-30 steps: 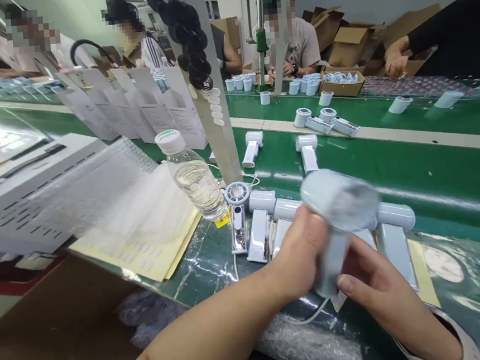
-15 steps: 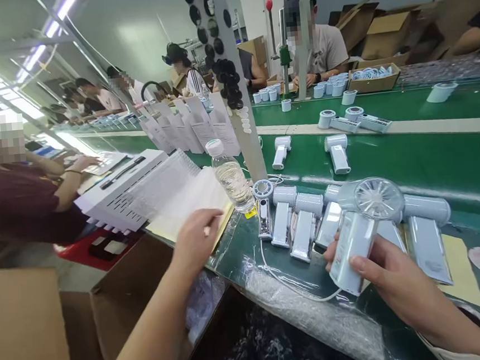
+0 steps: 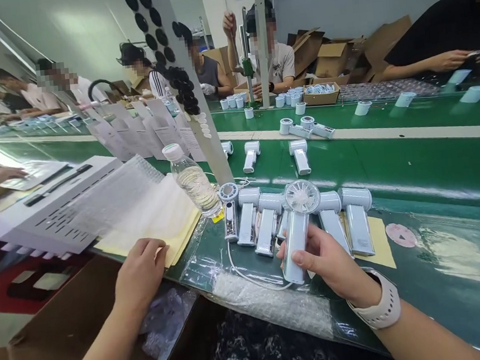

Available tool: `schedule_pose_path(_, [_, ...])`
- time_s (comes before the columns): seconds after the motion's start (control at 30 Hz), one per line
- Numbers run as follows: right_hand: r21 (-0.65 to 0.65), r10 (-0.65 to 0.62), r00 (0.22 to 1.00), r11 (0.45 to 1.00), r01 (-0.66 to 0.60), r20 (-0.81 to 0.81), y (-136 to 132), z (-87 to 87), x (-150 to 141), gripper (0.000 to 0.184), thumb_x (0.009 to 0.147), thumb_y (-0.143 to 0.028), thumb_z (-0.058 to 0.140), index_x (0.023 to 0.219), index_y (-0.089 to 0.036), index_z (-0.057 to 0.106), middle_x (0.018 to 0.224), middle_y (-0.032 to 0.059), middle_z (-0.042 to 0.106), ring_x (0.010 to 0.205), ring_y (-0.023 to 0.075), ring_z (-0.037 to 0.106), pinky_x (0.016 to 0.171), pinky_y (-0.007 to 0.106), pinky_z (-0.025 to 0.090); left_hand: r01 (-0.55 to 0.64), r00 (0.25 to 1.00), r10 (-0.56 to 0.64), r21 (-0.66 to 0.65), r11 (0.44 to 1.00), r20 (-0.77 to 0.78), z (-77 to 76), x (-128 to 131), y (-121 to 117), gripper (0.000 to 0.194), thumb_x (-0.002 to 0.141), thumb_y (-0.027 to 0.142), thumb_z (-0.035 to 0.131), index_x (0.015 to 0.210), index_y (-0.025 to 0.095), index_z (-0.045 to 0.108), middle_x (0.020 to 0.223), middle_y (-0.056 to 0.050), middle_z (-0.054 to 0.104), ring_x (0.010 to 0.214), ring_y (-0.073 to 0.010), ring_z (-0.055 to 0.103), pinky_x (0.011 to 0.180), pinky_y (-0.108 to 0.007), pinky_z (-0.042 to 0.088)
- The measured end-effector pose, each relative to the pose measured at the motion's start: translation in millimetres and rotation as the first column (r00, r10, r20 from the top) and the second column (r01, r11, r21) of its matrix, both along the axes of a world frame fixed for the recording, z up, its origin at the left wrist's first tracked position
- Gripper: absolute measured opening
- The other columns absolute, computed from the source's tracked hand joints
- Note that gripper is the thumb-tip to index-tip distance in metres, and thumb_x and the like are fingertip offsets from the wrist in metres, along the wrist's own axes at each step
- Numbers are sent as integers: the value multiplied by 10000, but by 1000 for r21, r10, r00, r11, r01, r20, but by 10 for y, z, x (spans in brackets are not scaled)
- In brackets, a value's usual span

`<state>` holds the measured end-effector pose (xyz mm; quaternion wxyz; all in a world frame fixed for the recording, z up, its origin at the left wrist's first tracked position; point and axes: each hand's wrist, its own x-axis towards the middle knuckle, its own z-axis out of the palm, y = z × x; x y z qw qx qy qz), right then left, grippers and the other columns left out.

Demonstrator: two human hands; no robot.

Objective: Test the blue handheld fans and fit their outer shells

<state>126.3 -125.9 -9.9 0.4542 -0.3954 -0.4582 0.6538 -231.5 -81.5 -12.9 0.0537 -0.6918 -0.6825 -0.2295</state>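
Observation:
My right hand [image 3: 329, 264] is closed around the handle of a pale blue handheld fan [image 3: 296, 225], holding it upright with its round grille facing me; a white cable [image 3: 248, 273] trails from its base. My left hand [image 3: 141, 272] rests with curled fingers on the near edge of a stack of clear bags and yellow sheets [image 3: 150, 216]; whether it pinches a sheet is unclear. A row of several more fans [image 3: 260, 220] lies flat on the green belt [image 3: 424, 169] just behind the held one.
A water bottle [image 3: 191, 178] stands left of the fans beside a slanted grey post [image 3: 192, 83]. A white machine [image 3: 49, 208] sits at left, an open cardboard box [image 3: 68, 329] below the bench edge, bubble wrap [image 3: 272, 306] along it. Other people work across and along the belt.
My left hand let go of the fan and moved left to the stack of sheets. My right hand kept the fan and turned it upright. The view shifted.

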Motion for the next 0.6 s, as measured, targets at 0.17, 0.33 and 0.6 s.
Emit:
schedule_pose_path(0.17, [23, 33, 999, 999, -33, -14, -10, -21, -7, 647, 607, -659, 838, 999, -214, 581, 886, 71, 728, 810, 242, 698, 755, 382, 559, 62, 813, -117, 114, 992, 571, 325, 844, -253, 170, 802, 407, 666, 782, 239, 679, 881, -33, 575, 782, -197, 550, 748, -344, 455])
schedule_pose_path(0.33, [61, 35, 999, 997, -36, 17, -23, -25, -17, 804, 505, -743, 830, 1054, -202, 604, 983, 108, 742, 953, 314, 699, 808, 415, 554, 546, 346, -264, 36, 837, 900, 364, 1750, -429, 212, 702, 435, 800, 668, 237, 732, 871, -35, 500, 850, -190, 520, 821, -337, 439])
schedule_pose_path(0.6, [108, -39, 980, 994, 17, 197, -33, -65, -45, 537, 739, -640, 740, 1022, -198, 625, 970, 89, 721, 903, 281, 676, 776, 383, 552, 478, 276, -51, -91, 874, 960, 83, 1956, -349, 253, 703, 330, 740, 766, 207, 528, 815, 8, 486, 715, -141, 461, 672, -275, 384])
